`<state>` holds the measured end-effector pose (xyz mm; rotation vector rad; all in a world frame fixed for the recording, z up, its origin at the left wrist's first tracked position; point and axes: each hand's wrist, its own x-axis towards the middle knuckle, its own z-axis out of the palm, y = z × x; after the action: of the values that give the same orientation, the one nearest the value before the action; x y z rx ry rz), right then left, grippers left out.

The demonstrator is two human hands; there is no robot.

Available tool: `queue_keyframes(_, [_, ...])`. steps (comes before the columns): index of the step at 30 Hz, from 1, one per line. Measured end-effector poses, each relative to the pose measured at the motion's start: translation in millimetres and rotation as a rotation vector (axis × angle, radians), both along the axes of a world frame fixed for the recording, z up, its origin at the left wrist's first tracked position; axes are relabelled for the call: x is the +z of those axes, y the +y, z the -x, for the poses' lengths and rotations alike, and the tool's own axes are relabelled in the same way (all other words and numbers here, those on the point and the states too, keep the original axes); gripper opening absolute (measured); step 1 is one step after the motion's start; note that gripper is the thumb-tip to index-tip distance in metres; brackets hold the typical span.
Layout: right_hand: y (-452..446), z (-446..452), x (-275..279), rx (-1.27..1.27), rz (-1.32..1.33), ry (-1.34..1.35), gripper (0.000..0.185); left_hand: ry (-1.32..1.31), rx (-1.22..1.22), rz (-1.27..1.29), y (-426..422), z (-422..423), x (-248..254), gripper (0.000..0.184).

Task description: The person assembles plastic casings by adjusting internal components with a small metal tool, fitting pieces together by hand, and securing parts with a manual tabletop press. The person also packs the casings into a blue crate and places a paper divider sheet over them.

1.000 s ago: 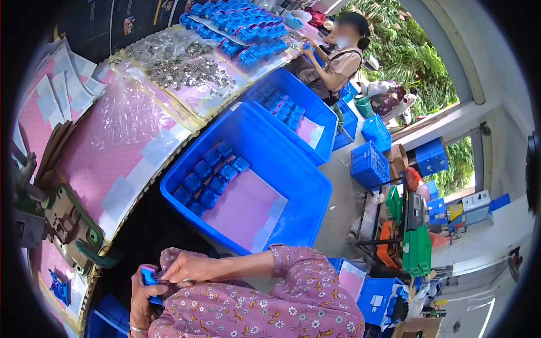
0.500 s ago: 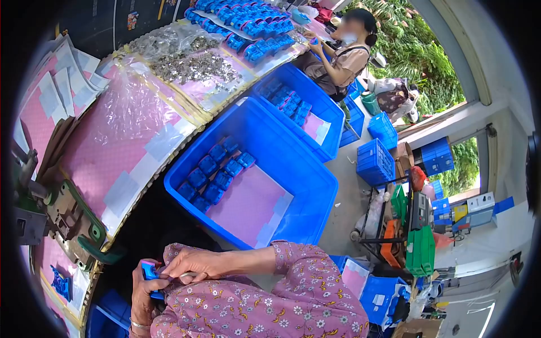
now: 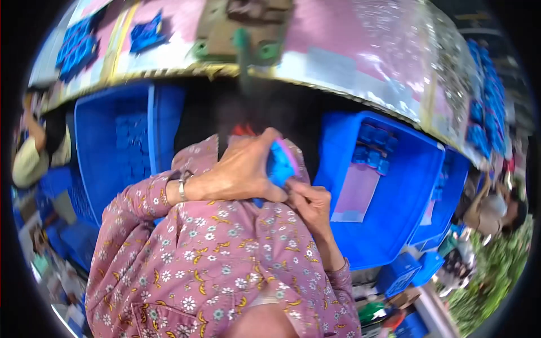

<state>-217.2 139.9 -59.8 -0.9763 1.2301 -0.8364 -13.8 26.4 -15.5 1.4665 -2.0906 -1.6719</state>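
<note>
Left hand (image 3: 242, 166) clamps blue piece (image 3: 280, 164), long axis steep, curved pink edge (image 3: 291, 158) outward (blurry); right hand (image 3: 311, 204) just below, can't tell grip.

Left hand (image 3: 242, 169) in front of torso, back up, thumb and fingers clamped; left forearm (image 3: 208, 187) runs across the body. Right hand (image 3: 313, 205) just beside it, fingers bent, fingertip detail blurred.
</note>
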Motion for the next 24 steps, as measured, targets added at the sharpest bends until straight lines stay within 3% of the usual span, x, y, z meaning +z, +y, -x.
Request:
queue_keyframes(5, [-11, -1, -13, -0.014, 0.109, 0.048, 0.017, 0.031, -0.008, 0.328, 1, 2, 20, 0.088])
queue_keyframes(7, [-10, -3, -18, -0.062, 0.075, -0.118, 0.017, 0.004, -0.062, 0.384, -3, 5, 31, 0.081])
queue_keyframes(10, [-6, -6, -32, -0.115, 0.061, -0.331, 0.021, 0.025, -0.091, 0.488, -1, 1, 31, 0.091])
queue_keyframes(18, [-4, -15, -22, -0.171, 0.013, -0.438, 0.019, 0.039, -0.096, 0.407, -2, -4, 31, 0.088])
queue_keyframes(21, [-6, -10, -4, -0.028, -0.072, -0.047, 0.014, 0.026, -0.001, 0.388, -3, -6, 23, 0.081])
queue_keyframes(23, [-2, -18, -7, -0.072, -0.053, 0.035, 0.013, 0.037, 0.065, 0.403, -3, -7, 7, 0.077])
queue_keyframes(24, [-4, -22, -10, -0.104, -0.03, 0.085, 0.013, 0.077, 0.095, 0.222, -11, -7, 4, 0.077])
